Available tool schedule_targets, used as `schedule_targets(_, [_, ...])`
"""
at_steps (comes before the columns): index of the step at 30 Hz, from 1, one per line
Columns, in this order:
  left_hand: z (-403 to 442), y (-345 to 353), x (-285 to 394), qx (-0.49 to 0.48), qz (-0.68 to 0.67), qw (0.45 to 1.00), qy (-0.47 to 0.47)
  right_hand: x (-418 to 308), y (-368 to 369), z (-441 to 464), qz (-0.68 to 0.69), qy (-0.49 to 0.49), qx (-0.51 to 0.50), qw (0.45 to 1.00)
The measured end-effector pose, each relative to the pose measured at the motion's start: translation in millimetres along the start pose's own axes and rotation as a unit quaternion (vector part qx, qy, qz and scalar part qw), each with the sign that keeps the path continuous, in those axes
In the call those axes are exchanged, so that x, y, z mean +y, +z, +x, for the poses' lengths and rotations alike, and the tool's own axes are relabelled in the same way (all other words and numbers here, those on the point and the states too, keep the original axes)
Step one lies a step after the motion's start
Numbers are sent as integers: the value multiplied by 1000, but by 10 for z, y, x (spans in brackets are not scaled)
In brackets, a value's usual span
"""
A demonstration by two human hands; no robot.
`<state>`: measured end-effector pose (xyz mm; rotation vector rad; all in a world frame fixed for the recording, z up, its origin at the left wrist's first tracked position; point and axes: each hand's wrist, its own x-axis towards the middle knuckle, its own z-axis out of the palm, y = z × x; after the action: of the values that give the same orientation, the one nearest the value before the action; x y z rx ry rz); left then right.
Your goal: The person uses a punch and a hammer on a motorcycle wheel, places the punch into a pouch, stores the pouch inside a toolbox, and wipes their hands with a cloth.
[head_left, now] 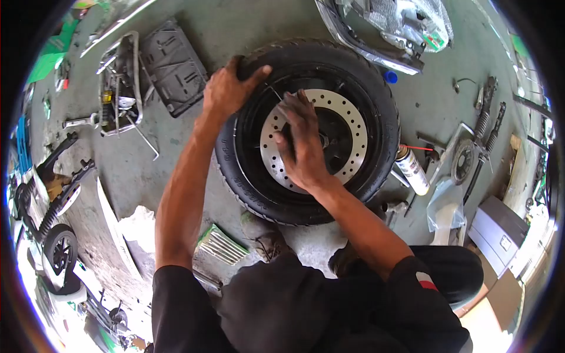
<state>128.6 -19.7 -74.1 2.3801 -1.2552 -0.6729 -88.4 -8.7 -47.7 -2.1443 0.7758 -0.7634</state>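
Observation:
A motorcycle wheel with a black tire point(359, 65) lies on the floor in front of me. A pale brake disc point(353, 120) with rows of small holes faces up at its centre. At the tire's upper left edge is my left hand point(228, 88), its thumb stretched over the sidewall and its fingers at the outer tread, gripping the tire. My right hand point(303, 138) is over the left part of the disc, fingers extended and thumb apart. A thin light line shows near its fingertips; I cannot tell what it is.
Right of the wheel are a spray can point(413, 170) with a red straw, and shock absorbers point(484, 117). A blue cap point(390, 77) lies near a headlight assembly point(400, 35). Left are a black plastic tray point(173, 67) and a metal frame point(120, 85). Wrenches point(222, 246) lie near my boot point(265, 235).

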Motion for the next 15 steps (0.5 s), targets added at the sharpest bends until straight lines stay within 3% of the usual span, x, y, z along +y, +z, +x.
schedule_targets(3, [-10,18,-25,27,21,999,12,-12,-245,-104,-20,43,28,998])
schedule_targets(5, [-69,41,-9,29,30,999,2,-163,-398,-126,-27,207,-17,978])
schedule_targets(9, [-81,73,-3,45,35,998,8,-179,-446,-194,-11,312,-113,943])
schedule_targets(15, [-100,59,-16,38,33,999,9,-42,-337,-187,-34,295,-105,949])
